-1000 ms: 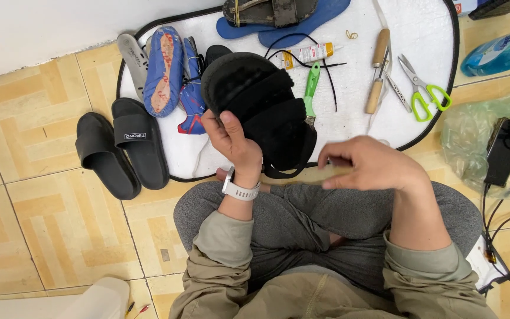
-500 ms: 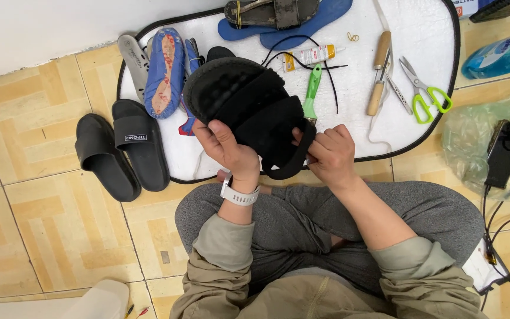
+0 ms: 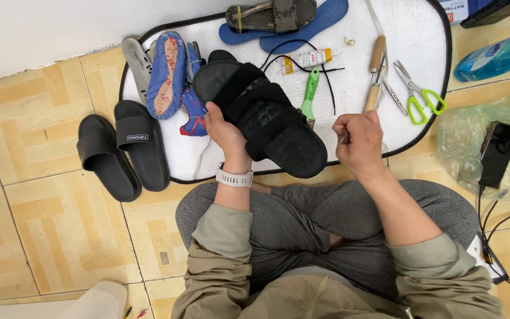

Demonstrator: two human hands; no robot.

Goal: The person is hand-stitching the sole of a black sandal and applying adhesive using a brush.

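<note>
My left hand [image 3: 224, 131], with a white watch on its wrist, grips the near side of a black two-strap sandal [image 3: 261, 115] and holds it strap-side up over the white mat [image 3: 408, 35]. To the right of the sandal, apart from it, my right hand [image 3: 358, 142] is closed in a fist around a small thin metal thing that I cannot make out. A green-handled tool [image 3: 309, 91] lies on the mat just behind the sandal. I sit cross-legged in grey trousers.
A blue sandal [image 3: 166, 74] and loose soles lie at the mat's left. A glue tube [image 3: 305, 60], wooden-handled tools [image 3: 375, 71] and green scissors [image 3: 420, 97] lie on its right. Two black slides [image 3: 122, 153] stand on the tiles. A phone [image 3: 498, 153] with cables lies at right.
My right hand has left the sandal and pulled away to the right, closed in a fist. The sandal has been turned so that it lies flatter in my left hand.
</note>
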